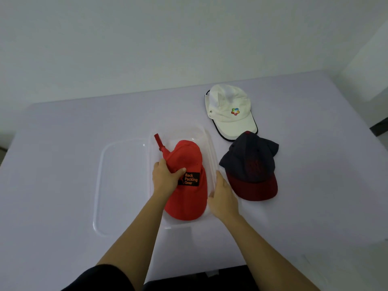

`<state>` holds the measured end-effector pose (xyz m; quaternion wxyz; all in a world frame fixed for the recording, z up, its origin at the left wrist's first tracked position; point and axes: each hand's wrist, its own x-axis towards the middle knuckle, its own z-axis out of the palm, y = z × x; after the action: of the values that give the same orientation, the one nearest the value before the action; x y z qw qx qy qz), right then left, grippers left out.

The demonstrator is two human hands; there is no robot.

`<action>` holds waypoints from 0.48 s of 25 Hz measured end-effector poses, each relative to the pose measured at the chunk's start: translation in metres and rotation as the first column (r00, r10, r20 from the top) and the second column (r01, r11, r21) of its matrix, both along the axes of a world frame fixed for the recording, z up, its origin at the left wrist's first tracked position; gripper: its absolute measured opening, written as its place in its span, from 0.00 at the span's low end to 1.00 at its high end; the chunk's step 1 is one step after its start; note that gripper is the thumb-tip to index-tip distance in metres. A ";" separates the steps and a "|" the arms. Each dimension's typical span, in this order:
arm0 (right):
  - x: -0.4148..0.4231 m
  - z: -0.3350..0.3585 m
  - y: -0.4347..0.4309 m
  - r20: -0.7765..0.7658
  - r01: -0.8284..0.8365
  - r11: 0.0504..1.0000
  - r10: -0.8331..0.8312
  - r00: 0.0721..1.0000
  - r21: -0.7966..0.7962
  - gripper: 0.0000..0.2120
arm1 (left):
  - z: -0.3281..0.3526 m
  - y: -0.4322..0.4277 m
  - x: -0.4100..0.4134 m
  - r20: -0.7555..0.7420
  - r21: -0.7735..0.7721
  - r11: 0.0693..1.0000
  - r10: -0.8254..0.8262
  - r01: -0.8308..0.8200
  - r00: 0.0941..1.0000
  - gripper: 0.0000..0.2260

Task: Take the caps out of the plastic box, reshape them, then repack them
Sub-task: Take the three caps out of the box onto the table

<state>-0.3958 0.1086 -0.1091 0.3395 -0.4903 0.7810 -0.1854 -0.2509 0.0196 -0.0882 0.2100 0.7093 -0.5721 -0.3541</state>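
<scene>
While left hand [165, 177] grips cap [188, 201], right [223, 198] touches box [178, 224].

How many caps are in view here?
3: red cap in the box, gripped by the left hand; white cap and navy cap on the table right of it. Another could hide under the red one.

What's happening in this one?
A person's left hand grips the red cap, which is in the clear plastic box, while the right hand rests against the box's right wall. A white cap and a navy cap with a red brim lie on the table to the right; the lid lies to the left.
</scene>
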 end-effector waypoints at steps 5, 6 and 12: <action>-0.008 0.033 -0.003 0.281 0.117 0.945 -0.028 0.959 -0.305 0.37 | 0.070 0.008 0.002 -0.059 -0.152 0.982 0.103 -0.111 0.993 0.19; -0.014 0.046 -0.004 0.435 0.141 0.947 -0.002 0.901 -0.288 0.40 | 0.085 0.010 -0.002 -0.106 -0.187 0.973 0.115 -0.134 0.988 0.19; -0.081 0.089 0.004 0.539 0.247 0.897 -0.012 0.842 -0.366 0.41 | 0.109 0.013 -0.081 -0.119 -0.389 0.921 -0.021 -0.028 0.993 0.17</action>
<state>-0.4764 0.1124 -0.0197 0.4116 -0.4273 0.6316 -0.4991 -0.3319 0.0328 0.0207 0.3819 0.6316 -0.6161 -0.2751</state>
